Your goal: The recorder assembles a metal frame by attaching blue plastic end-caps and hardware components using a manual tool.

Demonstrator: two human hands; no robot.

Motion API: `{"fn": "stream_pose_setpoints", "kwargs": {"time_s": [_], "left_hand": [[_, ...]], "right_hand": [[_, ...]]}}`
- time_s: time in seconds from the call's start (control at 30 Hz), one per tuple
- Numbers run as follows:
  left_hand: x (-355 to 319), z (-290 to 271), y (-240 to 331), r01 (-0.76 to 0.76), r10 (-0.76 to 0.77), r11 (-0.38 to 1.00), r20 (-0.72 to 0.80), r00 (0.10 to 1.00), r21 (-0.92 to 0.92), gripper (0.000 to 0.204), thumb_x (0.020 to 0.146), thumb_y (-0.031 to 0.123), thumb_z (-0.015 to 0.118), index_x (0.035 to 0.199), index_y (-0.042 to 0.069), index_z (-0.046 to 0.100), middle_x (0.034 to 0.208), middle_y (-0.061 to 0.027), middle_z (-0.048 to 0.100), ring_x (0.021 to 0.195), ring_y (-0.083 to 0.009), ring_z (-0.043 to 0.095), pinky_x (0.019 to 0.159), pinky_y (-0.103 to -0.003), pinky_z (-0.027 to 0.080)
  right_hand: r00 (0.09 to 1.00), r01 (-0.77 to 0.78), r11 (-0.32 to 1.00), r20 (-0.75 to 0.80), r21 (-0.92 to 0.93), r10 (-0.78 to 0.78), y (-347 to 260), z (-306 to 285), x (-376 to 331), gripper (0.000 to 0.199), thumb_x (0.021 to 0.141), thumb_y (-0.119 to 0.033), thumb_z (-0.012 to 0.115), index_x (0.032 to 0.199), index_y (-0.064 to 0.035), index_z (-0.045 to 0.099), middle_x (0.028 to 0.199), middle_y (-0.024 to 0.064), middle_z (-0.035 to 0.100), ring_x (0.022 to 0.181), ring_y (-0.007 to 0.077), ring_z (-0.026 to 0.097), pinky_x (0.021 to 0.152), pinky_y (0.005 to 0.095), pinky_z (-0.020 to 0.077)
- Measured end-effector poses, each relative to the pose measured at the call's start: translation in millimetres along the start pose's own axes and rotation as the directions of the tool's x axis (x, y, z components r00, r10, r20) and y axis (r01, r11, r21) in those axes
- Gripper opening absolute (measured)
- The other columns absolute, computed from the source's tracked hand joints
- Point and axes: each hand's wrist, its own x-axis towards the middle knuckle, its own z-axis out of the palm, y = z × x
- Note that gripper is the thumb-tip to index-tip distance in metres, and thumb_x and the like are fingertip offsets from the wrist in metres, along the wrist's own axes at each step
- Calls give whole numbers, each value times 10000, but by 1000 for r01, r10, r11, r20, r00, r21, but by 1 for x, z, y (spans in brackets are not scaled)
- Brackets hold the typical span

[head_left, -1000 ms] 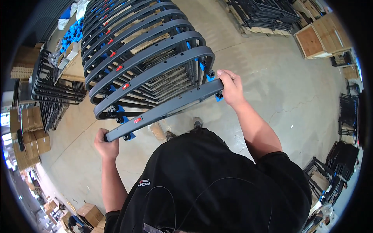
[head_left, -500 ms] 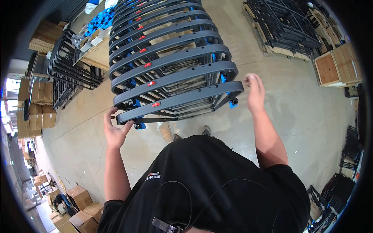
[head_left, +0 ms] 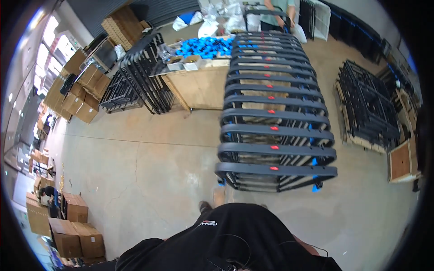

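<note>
Neither of my hands shows; a sliver of my right arm (head_left: 305, 245) appears beside my black shirt. In front of me and a little to the right stands a long row of grey, round-cornered metal frames (head_left: 276, 170). Each has a red part (head_left: 274, 168) at the middle of its upper bar. Blue pieces (head_left: 315, 187) sit low at the corners of the nearest frame. At the row's far end another person's hands (head_left: 289, 21) are at a dark frame (head_left: 266, 12).
A wooden bench (head_left: 199, 88) piled with blue parts (head_left: 205, 47) stands left of the row. Black frames lean in a stack (head_left: 147, 74) farther left. More lie on a pallet (head_left: 368, 106) at right. Cardboard boxes (head_left: 74, 235) are at lower left, near a person crouching (head_left: 49, 192).
Both my hands have left the picture; the left was at the nearest frame's corner, the right beside its other end. The view has swung left and up, bringing another person into sight.
</note>
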Motion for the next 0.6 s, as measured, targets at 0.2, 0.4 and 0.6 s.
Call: {"fn": "stream_pose_setpoints", "kwargs": {"time_s": [0.2,0.4,0.6], "left_hand": [[9,-31,-114,184,-186,978,-10,982,-101,393,900,394,660,1009,26,745,977,-171,751,884,-308,723,775,-479,563],[56,-146,-243,601,-685,378,223,693,-704,387,865,304,686,1091,-9,720,1085,-204,725,1036,-308,697,829,-415,560],[93,-240,-256,362,-541,506,39,840,-783,456,862,311,705,1184,-10,674,1033,-172,735,961,-273,706,808,-398,571]], "right_hand": [[979,-194,976,-41,98,199,-153,-21,113,496,966,-512,549,1131,-78,724,1151,178,719,1066,321,671,879,440,510],[935,-346,918,-7,193,354,-291,-21,206,525,964,-536,549,1140,-72,723,1157,166,719,1071,312,670,884,435,509],[851,-500,785,38,365,524,-360,-5,300,555,961,-559,549,1149,-66,721,1163,153,720,1076,303,669,889,429,508]]}}
